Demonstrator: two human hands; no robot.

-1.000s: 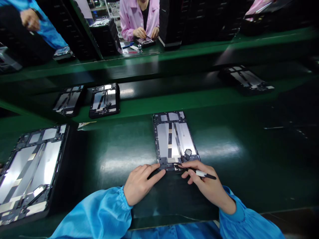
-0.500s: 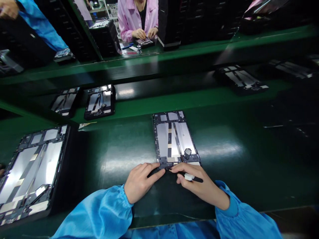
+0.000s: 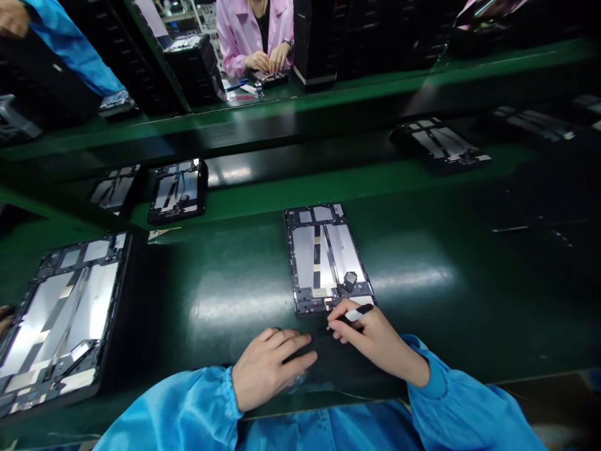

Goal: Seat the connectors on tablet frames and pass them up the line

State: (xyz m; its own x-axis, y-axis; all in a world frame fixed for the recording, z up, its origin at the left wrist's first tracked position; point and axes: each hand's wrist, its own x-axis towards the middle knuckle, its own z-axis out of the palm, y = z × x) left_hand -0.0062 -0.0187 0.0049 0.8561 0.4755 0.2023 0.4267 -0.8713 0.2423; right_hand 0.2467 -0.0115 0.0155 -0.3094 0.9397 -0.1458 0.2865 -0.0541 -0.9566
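An opened tablet (image 3: 304, 257) lies on the green bench before me, with its silver inner plate, ribbon cables and a small loose-looking dark module (image 3: 350, 281) near its lower right. My left hand (image 3: 272, 363) rests on the bench below the tablet's near edge, fingers spread, holding nothing and apart from it. In my right hand (image 3: 370, 335), close to the tablet's lower right corner, is a slim black pen-like tool with a white band (image 3: 357, 313). Its tip is mostly hidden by the fingers, so its exact kind is unclear.
A stack topped by another opened tablet (image 3: 103, 282) stands at left. More tablets (image 3: 176, 191) sit on the green ledge (image 3: 291, 188) beyond, some (image 3: 444, 143) to the right. Across the bench, a person in pink (image 3: 256, 37) works beside dark stacked trays (image 3: 314, 44).
My left hand has drawn back from the tablet's near edge toward me, its fingers opening out. The right hand's tool has tilted and its tip has come off the tablet's lower edge.
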